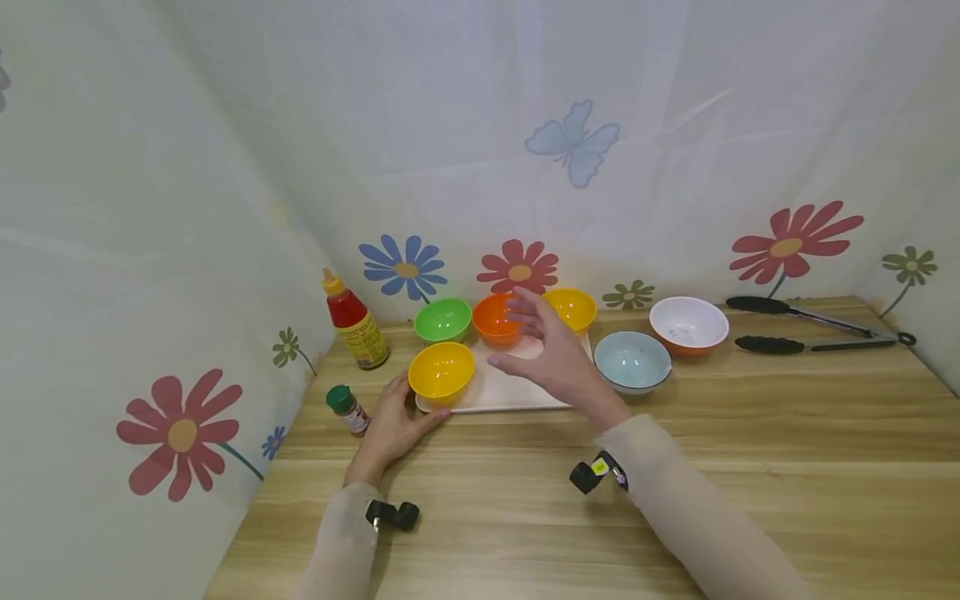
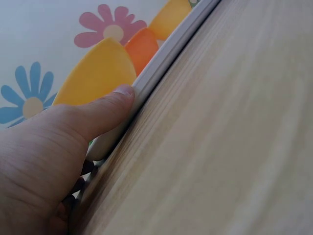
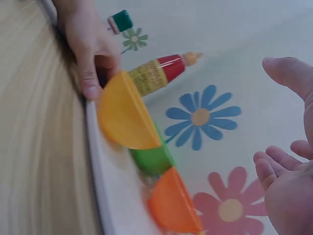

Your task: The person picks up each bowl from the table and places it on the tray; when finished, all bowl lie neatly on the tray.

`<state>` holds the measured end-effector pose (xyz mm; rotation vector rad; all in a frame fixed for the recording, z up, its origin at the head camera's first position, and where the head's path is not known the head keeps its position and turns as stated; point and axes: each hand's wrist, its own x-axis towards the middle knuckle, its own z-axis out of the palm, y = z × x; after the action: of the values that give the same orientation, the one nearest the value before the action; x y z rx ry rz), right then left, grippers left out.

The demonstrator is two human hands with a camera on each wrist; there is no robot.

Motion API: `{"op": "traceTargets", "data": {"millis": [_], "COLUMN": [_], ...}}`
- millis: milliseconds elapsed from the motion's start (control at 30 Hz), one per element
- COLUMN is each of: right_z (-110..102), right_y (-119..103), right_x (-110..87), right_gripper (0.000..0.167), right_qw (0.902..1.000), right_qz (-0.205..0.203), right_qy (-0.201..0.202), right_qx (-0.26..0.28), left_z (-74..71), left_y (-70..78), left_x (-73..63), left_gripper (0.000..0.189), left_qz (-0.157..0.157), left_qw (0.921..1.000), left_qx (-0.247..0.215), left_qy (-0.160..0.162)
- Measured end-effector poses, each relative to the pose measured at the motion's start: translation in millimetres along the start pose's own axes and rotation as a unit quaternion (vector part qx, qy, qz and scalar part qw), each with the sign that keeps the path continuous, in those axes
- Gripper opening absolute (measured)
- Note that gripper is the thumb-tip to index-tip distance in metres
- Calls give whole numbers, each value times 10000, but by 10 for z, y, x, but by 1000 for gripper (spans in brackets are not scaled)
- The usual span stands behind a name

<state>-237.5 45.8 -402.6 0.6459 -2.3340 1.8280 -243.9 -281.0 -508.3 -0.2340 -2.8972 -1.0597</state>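
Note:
A white tray (image 1: 517, 385) carries a yellow bowl (image 1: 442, 372) at its near left corner. Behind that are a green bowl (image 1: 443, 321), an orange bowl (image 1: 493, 321) and a second yellow bowl (image 1: 576, 310) in a row. My left hand (image 1: 393, 423) grips the tray's near left corner, its thumb (image 2: 115, 105) along the front edge beside the yellow bowl. Its other fingers are mostly hidden. Raised over the tray is my right hand (image 1: 557, 354), fingers and thumb spread, holding nothing. It partly covers the orange bowl in the head view.
A red sauce bottle (image 1: 356, 327) and a green-capped jar (image 1: 348, 409) stand left of the tray. To the right are a light blue bowl (image 1: 632, 362), a white bowl (image 1: 688, 323) and black-tipped tongs (image 1: 817, 325). A flowered cloth (image 1: 450, 167) hangs behind the wooden table (image 1: 510, 500).

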Motion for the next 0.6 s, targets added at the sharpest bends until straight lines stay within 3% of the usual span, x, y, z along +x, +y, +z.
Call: {"op": "traceTargets", "data": {"millis": [167,400,600], "right_z": [-251,-525,-720], "right_y": [-115,-120,-78], "right_x": [-57,-191,-278], "right_gripper": [100,111,109], "right_qw": [9992,9977,9954], "right_qz": [-292,-133,-285], "right_qy": [263,671,897], "right_qx": [-65,-4,-181], "left_z": [5,14,21], "left_y": [5,-14,-17], "left_x": [-6,4,1], "left_gripper": [104,104,105], "left_qz": [29,51,60], "left_qw": [10000,9999,10000], "left_qx": [-19,-82,-35], "left_qy": [30,58,29]}}
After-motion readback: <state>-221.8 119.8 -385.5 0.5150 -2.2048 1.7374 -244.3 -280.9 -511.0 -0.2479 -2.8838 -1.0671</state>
